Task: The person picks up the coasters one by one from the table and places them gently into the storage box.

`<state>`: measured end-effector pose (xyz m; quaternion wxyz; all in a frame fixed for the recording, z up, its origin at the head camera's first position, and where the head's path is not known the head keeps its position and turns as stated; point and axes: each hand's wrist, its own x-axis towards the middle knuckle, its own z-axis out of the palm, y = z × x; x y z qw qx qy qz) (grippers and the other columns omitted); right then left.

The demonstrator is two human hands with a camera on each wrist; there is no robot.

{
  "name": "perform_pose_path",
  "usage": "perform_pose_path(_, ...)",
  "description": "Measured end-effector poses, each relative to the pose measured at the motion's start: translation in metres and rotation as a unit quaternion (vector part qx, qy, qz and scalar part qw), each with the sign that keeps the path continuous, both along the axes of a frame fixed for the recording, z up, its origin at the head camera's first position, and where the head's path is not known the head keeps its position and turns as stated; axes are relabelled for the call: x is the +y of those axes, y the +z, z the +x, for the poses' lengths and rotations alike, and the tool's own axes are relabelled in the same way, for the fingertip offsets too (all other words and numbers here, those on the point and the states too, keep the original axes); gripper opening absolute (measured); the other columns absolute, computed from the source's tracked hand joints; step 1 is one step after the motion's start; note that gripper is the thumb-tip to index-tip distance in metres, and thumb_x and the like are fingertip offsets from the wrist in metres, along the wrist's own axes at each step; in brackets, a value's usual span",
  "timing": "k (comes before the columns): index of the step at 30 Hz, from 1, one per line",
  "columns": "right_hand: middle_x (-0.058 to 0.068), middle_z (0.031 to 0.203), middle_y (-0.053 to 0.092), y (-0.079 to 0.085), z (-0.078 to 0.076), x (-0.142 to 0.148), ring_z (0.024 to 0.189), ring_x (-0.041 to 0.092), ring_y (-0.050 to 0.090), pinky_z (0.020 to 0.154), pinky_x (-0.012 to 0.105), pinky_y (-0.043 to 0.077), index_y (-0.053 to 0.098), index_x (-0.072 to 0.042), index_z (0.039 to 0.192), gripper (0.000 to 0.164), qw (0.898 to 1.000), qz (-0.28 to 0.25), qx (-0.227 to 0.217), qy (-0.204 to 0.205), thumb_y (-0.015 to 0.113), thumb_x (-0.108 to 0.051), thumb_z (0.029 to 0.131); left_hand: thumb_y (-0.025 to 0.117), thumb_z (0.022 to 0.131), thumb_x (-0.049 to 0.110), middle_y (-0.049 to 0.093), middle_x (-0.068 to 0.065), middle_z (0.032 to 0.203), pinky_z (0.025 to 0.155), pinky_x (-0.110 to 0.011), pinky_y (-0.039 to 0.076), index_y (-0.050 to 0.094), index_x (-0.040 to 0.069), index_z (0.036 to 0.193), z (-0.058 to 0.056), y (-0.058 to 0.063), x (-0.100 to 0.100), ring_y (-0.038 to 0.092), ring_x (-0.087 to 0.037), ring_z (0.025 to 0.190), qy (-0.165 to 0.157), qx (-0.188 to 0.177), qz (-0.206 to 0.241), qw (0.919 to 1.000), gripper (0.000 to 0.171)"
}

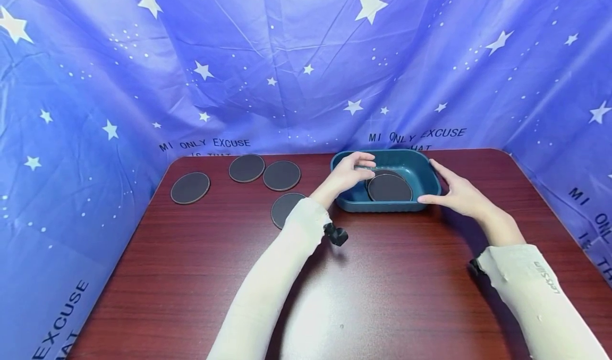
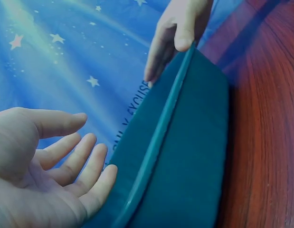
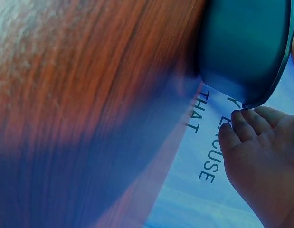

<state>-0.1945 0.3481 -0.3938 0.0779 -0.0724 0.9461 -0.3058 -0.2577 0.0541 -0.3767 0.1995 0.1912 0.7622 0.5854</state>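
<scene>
A teal plastic basin [image 1: 382, 206] sits at the back right of the table. Inside it, two round black coasters [image 1: 389, 188] overlap, the upper one covering most of the lower. My left hand [image 1: 353, 173] is over the basin's left side, its fingers loosely bent and apart, with nothing between them; in the left wrist view the hand [image 2: 56, 166] is beside the rim. At the basin's right end, my right hand [image 1: 456, 193] holds it, thumb at the front rim and fingers at the far corner. The right wrist view shows those fingers [image 3: 244, 126] against the rim.
Left of the basin, several more black coasters lie on the reddish wooden table [image 1: 191, 275]: one at far left [image 1: 190, 188], two side by side at the back, and one [image 1: 285, 210] partly hidden behind my left sleeve. A blue starred curtain [image 1: 287, 84] surrounds the table.
</scene>
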Motion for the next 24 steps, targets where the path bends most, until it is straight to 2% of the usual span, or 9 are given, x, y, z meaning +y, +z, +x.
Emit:
perform_pose_path(3, 0.024, 0.166, 0.012, -0.001, 0.0, 0.0, 0.147, 0.053, 0.019, 0.111, 0.075, 0.024, 0.001, -0.018, 0.162, 0.112, 1.0, 0.0, 0.0, 0.0, 0.077, -0.046, 0.084, 0.061, 0.098, 0.009, 0.057, -0.017, 0.142, 0.103, -0.034, 0.052, 0.05, 0.008, 0.142, 0.002, 0.005, -0.006, 0.06, -0.028, 0.121, -0.006, 0.001, 0.008, 1.0, 0.045)
perform_pose_path(9, 0.024, 0.166, 0.012, -0.002, -0.001, 0.001, 0.147, 0.053, 0.019, 0.11, 0.075, 0.025, -0.001, -0.02, 0.162, 0.112, 1.0, -0.001, -0.001, 0.0, 0.077, -0.046, 0.084, 0.061, 0.097, 0.008, 0.058, -0.018, 0.14, 0.097, -0.028, 0.052, 0.051, 0.007, 0.141, 0.004, 0.011, -0.021, 0.06, -0.03, 0.123, -0.008, 0.028, 0.009, 0.9995, 0.044)
perform_pose_path(15, 0.025, 0.165, 0.013, -0.002, -0.002, 0.0, 0.147, 0.053, 0.02, 0.11, 0.074, 0.025, 0.0, -0.018, 0.162, 0.112, 1.0, 0.0, 0.005, 0.002, 0.077, -0.045, 0.084, 0.061, 0.096, 0.005, 0.06, -0.017, 0.137, 0.096, -0.027, 0.052, 0.053, 0.005, 0.138, 0.002, 0.012, -0.036, 0.061, -0.032, 0.12, 0.013, 0.024, 0.028, 0.9992, 0.043)
perform_pose_path(19, 0.025, 0.165, 0.013, -0.001, -0.001, 0.0, 0.147, 0.053, 0.02, 0.11, 0.075, 0.025, 0.0, -0.018, 0.162, 0.112, 1.0, -0.002, 0.005, 0.004, 0.077, -0.044, 0.084, 0.061, 0.095, 0.003, 0.061, -0.018, 0.136, 0.099, -0.031, 0.053, 0.054, 0.003, 0.138, -0.001, 0.011, -0.047, 0.061, -0.033, 0.121, 0.031, 0.022, 0.046, 0.9982, 0.043)
perform_pose_path(24, 0.025, 0.165, 0.013, 0.0, 0.0, -0.001, 0.146, 0.053, 0.02, 0.11, 0.075, 0.026, 0.0, -0.018, 0.162, 0.112, 1.0, -0.004, 0.008, 0.005, 0.077, -0.043, 0.085, 0.061, 0.094, 0.0, 0.06, -0.022, 0.136, 0.106, -0.045, 0.052, 0.053, 0.0, 0.138, -0.005, 0.01, -0.062, 0.061, -0.033, 0.12, 0.051, 0.016, 0.065, 0.9964, 0.044)
